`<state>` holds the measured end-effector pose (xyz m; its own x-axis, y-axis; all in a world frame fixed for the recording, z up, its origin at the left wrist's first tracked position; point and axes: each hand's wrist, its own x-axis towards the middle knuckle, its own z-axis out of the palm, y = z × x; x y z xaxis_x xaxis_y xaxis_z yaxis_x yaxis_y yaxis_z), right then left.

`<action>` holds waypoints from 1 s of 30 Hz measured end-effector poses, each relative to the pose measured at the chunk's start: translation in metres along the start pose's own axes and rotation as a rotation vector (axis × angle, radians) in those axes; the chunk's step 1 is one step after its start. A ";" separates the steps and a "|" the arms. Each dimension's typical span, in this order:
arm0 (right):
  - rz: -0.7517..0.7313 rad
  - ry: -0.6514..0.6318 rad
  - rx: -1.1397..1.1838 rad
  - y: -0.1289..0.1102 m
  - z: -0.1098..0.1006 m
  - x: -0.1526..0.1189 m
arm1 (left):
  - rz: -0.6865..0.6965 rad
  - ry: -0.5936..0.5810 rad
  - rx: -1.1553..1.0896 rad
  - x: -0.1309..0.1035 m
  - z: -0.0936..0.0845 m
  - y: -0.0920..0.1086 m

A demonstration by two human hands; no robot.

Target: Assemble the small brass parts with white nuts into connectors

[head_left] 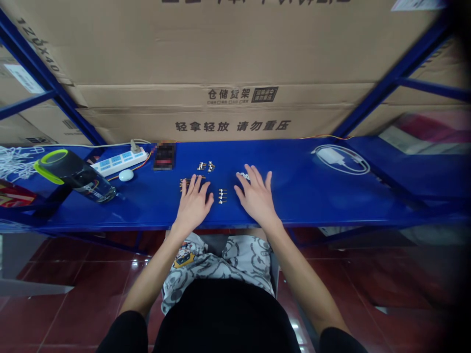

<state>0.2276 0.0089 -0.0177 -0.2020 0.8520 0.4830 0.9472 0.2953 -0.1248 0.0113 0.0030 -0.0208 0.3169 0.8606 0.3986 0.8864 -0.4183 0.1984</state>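
My left hand [193,202] lies palm down on the blue shelf, its fingers spread over a group of small dark-and-gold pieces [183,185] that it partly covers. My right hand [256,195] is also spread palm down, with the fingertips at some small white pieces [243,175]. Between the hands stands a short column of small white pieces with thin gold-coloured pins [222,196]. Two similar clusters lie farther back, a left one [201,166] and a right one [211,166]. Their exact kind is too small to tell.
A dark bottle with a green loop [84,176] leans at the left, near a white power strip [121,162] and a pale rounded object [126,175]. Behind the left hand lies a blurred dark box [164,156]. A coiled white cable [342,159] lies right; cardboard [228,63] stands behind.
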 end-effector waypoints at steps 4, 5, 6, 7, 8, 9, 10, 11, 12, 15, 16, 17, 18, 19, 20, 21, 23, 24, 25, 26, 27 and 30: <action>0.094 -0.043 -0.010 0.004 0.005 0.001 | 0.003 -0.001 -0.013 0.000 0.000 0.000; 0.101 -0.056 -0.012 0.005 0.007 0.002 | 0.003 -0.005 -0.017 0.000 -0.001 0.000; 0.102 -0.063 -0.012 0.006 0.008 0.002 | 0.003 -0.008 -0.020 0.001 -0.001 0.000; 0.100 -0.063 -0.010 0.006 0.009 0.002 | 0.003 -0.009 -0.023 0.001 -0.002 0.001; 0.095 -0.054 -0.005 0.006 0.009 0.002 | 0.003 -0.007 -0.026 0.001 -0.002 0.001; 0.089 -0.038 -0.001 0.006 0.009 0.002 | 0.006 -0.003 -0.028 0.001 -0.003 0.001; 0.081 -0.018 0.002 0.005 0.008 0.002 | 0.012 0.004 -0.031 0.001 -0.003 0.001; 0.072 0.002 0.002 0.004 0.007 0.001 | 0.015 0.014 -0.032 0.001 -0.004 0.002; 0.061 0.018 0.000 0.003 0.006 0.001 | 0.016 0.027 -0.032 0.001 -0.004 0.002; 0.039 0.038 -0.004 0.002 0.002 0.001 | -0.001 0.063 -0.034 0.001 -0.005 0.004; 0.038 0.045 -0.002 0.002 0.001 0.001 | -0.004 0.069 -0.040 0.001 -0.006 0.004; 0.038 0.051 0.003 0.002 0.000 0.001 | -0.004 0.071 -0.048 0.001 -0.007 0.004; 0.038 0.058 0.011 0.003 0.000 0.000 | 0.000 0.071 -0.056 0.002 -0.008 0.004; 0.037 0.066 0.021 0.003 0.000 0.000 | 0.005 0.072 -0.064 0.002 -0.009 0.005; 0.034 0.073 0.031 0.004 0.000 0.000 | 0.005 0.077 -0.067 0.002 -0.011 0.004; 0.030 0.077 0.041 0.004 0.000 0.000 | -0.002 0.087 -0.066 0.002 -0.012 0.004; 0.019 0.085 0.067 0.004 -0.001 0.000 | -0.036 0.113 -0.047 0.002 -0.013 0.004; 0.015 0.091 0.082 0.004 -0.001 0.000 | -0.058 0.121 -0.033 0.002 -0.013 0.003; 0.008 0.095 0.100 0.003 -0.002 0.000 | -0.077 0.120 -0.019 0.002 -0.012 0.003; 0.001 0.099 0.120 0.003 -0.003 0.001 | -0.091 0.109 -0.008 0.002 -0.011 0.003; -0.005 0.103 0.142 0.002 -0.003 0.001 | -0.098 0.093 -0.001 0.001 -0.010 0.002; -0.022 0.125 0.193 0.002 -0.004 0.002 | -0.097 0.065 0.002 0.000 -0.008 0.002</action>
<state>0.2299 0.0095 -0.0138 -0.1785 0.7878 0.5895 0.8755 0.4006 -0.2703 0.0103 0.0002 -0.0127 0.2073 0.8762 0.4350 0.9124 -0.3335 0.2371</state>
